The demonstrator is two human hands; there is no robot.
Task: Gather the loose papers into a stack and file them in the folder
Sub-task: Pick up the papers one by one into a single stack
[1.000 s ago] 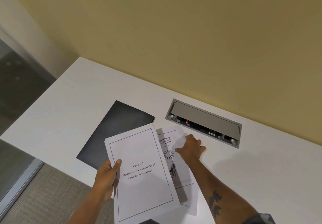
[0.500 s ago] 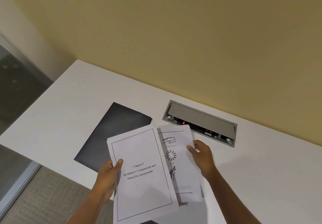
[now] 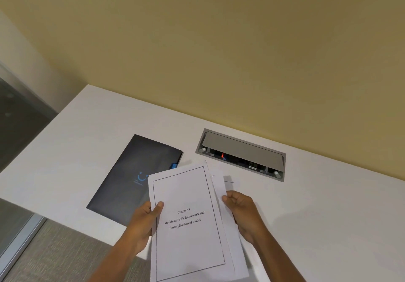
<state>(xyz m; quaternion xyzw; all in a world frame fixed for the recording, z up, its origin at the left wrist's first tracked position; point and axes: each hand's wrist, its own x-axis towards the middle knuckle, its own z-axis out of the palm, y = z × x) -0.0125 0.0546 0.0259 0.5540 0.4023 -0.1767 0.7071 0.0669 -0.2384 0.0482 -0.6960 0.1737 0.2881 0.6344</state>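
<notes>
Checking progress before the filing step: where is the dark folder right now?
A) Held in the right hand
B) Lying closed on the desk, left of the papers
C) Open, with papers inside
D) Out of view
B: the dark folder lies flat and closed on the desk, while both hands hold the papers beside it.

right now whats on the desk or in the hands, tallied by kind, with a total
dark folder: 1, lying closed on the white desk
paper stack: 1, held between left hand and right hand; sheet count cannot be told
grey cable box: 1, set into the desk
total: 3
</notes>
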